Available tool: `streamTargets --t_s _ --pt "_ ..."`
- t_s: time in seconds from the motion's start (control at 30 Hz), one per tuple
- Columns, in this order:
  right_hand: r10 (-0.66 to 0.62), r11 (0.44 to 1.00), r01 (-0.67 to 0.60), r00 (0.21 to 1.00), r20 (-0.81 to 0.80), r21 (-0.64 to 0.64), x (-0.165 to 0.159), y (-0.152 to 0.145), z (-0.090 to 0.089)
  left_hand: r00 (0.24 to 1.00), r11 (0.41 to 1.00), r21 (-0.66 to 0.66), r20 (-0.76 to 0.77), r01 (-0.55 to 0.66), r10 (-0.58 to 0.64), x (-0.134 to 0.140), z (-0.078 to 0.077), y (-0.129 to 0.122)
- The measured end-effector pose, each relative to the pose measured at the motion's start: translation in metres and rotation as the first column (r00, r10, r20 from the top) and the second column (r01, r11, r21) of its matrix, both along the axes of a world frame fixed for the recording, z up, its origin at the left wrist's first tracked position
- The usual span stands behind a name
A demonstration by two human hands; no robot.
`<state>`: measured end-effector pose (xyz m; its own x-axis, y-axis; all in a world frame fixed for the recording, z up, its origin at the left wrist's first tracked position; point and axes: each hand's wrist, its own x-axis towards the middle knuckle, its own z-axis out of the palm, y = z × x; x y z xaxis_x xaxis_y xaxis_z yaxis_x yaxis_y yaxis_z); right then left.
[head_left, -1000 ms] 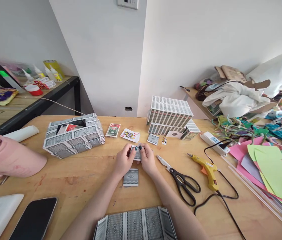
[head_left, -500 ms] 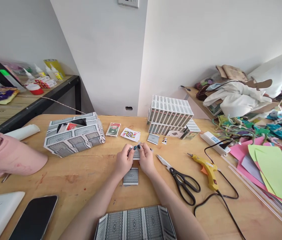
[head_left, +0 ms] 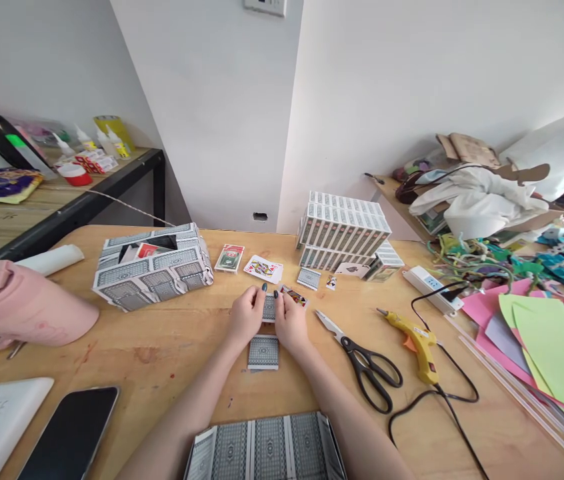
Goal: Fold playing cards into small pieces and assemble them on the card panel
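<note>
Smooth paper playing card [head_left: 269,309], wood-grained surface [head_left: 162,363], scissors [head_left: 351,347] of metal and dark plastic, glossy-screened phone [head_left: 72,433].

Held card [head_left: 269,310]: grey-blue ornamental back, white border. Lower card [head_left: 263,352]: same patterning. Front box [head_left: 269,448] and left box [head_left: 165,283]: grey-blue ornamental panels, white edging. Deck [head_left: 229,259]: green, red, white. Queen [head_left: 263,268]: multicoloured figure on white, red heart. Thumbnails [head_left: 264,287]: dark teal. Scissors [head_left: 347,343]: black, silver. Glue gun [head_left: 426,355]: yellow, touched with orange. Cup [head_left: 57,310]: pink. Papers [head_left: 547,340]: pink, lilac, light green. Table [head_left: 162,353]: pale wood-brown.
</note>
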<state>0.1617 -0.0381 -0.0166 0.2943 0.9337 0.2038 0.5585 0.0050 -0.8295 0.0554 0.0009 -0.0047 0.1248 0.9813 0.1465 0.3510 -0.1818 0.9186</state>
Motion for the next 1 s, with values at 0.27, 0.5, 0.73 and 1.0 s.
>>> streamTargets --t_s 0.27,0.5,0.73,1.0 --pt "0.004 1.000 -0.009 0.987 -0.163 -0.028 -0.003 -0.002 0.003 0.992 0.997 0.059 -0.108 -0.057 0.063 0.005 -0.001 -0.006" --pt "-0.001 0.999 0.019 0.930 -0.367 0.046 -0.001 -0.005 0.003 0.996 0.997 0.032 -0.039 -0.075 0.076 -0.007 -0.001 0.001" --pt "-0.284 0.923 0.359 0.879 -0.384 0.139 0.023 -0.001 0.008 0.984 0.995 0.096 -0.172 -0.023 0.039 -0.025 -0.007 0.019" --pt "-0.068 0.995 0.091 0.941 -0.333 0.052 0.019 0.003 -0.001 0.913 0.911 0.409 -0.390 0.058 0.117 -0.024 -0.007 0.017"
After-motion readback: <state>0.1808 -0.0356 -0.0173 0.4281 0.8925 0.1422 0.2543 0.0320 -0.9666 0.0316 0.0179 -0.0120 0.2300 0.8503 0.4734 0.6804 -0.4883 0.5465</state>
